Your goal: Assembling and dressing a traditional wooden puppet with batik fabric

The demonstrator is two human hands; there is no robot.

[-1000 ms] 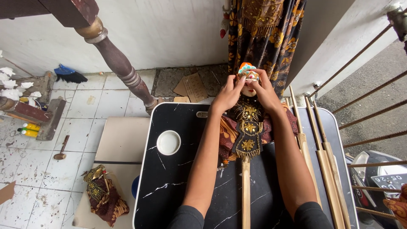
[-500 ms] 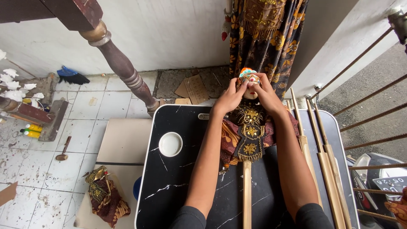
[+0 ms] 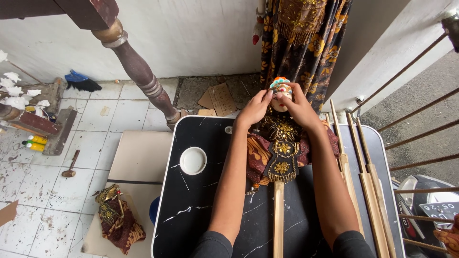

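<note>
The black marble-pattern table [image 3: 191,210] fills the lower middle, w/ white veins on it. On it lies a rod puppet [image 3: 281,153], head toward the far edge, dressed in dark cloth w/ gold embroidery; its wooden rod [image 3: 278,220] runs down btw the two forearms. The left hand [image 3: 253,109] and right hand [image 3: 299,106] are both at the puppet head [image 3: 280,91], fingers curved and pressed against its sides. Right of the puppet lie some long wooden sticks [image 3: 363,186]. A white round lid [image 3: 193,160] sits left on the table. A second puppet [image 3: 117,220] lies on the floor, well apart.
</note>
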